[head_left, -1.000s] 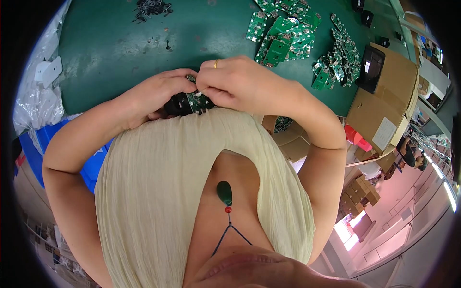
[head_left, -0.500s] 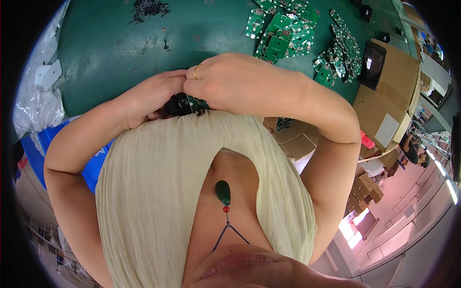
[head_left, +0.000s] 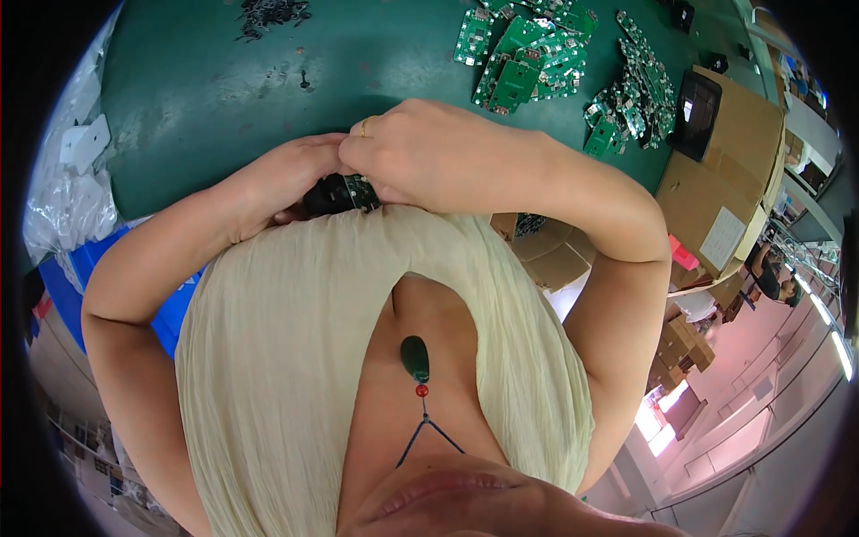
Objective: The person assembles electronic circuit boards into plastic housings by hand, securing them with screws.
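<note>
Close against my cream top, both hands meet around a black plastic housing. My left hand is wrapped round its left side, its fingertips mostly hidden under and behind the piece. From the right my right hand, with a gold ring, closes over the other side, its fingers bent down onto it. Between the hands a strip of green circuit board shows at the housing; most of it is covered by my right hand. Both thumbs are hard to make out.
Green circuit boards lie heaped on the green table, with a second heap further right. Tangled small black parts lie at the far left. A cardboard box stands right, clear plastic bags left.
My right hand has shifted slightly left over the housing. Less of the green board shows between my hands, and more of the black housing. The left hand has hardly moved.
</note>
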The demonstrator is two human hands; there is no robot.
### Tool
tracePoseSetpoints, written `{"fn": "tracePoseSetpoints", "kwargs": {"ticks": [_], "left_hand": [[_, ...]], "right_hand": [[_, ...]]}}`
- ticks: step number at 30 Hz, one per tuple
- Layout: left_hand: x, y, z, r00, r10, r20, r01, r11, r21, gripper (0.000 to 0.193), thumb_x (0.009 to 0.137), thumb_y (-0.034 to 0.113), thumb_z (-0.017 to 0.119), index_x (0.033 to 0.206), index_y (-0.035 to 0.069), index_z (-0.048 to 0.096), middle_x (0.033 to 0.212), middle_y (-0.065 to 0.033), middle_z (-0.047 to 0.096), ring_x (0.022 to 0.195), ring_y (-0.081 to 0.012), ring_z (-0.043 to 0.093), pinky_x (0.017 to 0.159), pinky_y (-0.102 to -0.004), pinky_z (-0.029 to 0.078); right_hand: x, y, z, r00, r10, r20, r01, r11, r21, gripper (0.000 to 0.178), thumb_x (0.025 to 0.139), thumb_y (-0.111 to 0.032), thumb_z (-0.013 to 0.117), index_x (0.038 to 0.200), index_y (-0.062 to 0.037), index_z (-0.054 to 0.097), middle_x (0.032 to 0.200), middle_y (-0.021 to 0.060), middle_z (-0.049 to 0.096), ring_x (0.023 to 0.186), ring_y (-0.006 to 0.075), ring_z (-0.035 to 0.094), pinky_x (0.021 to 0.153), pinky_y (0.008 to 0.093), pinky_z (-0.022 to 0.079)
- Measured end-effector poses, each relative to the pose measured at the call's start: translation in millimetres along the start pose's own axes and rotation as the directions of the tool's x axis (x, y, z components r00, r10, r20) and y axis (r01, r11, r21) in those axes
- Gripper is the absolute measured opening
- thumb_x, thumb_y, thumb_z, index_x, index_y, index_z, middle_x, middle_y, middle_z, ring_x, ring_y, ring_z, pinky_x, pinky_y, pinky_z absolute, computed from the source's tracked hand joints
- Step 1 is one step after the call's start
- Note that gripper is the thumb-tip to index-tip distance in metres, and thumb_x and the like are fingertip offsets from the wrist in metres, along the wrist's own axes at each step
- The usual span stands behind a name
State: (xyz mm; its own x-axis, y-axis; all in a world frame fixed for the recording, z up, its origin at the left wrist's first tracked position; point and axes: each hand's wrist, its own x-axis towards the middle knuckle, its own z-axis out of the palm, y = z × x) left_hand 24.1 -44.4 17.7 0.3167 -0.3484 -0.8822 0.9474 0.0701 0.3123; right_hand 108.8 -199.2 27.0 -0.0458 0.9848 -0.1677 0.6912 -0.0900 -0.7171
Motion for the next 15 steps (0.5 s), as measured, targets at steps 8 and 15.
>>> {"fn": "tracePoseSetpoints", "kwargs": {"ticks": [8,15], "left_hand": [[4,-6,-7,1.000,-0.002,-0.014,0.002,1.000,0.021,0.046,0.077,0.029,0.052,0.119,0.011,0.048,0.066,0.0031,0.049,0.040,-0.0030,0.035,0.033,-0.0190,0.025],[3,-7,-5,0.999,-0.002,-0.033,0.001,1.000,-0.008,0.047,0.078,0.029,0.053,0.120,0.010,0.048,0.063,0.0036,0.046,0.036,-0.0037,0.029,0.032,-0.0195,0.021]], "right_hand": [[-14,8,8,0.977,0.151,-0.150,-0.092,0.935,0.342,0.005,0.071,-0.001,0.055,0.073,-0.0021,0.050,0.063,0.0086,0.049,0.059,0.0242,0.048,0.055,0.0342,0.040],[-14,10,1,0.980,0.187,-0.064,-0.131,0.856,0.500,0.010,0.072,-0.006,0.055,0.066,0.0008,0.049,0.061,0.0123,0.051,0.057,0.0270,0.050,0.054,0.0365,0.041]]}}
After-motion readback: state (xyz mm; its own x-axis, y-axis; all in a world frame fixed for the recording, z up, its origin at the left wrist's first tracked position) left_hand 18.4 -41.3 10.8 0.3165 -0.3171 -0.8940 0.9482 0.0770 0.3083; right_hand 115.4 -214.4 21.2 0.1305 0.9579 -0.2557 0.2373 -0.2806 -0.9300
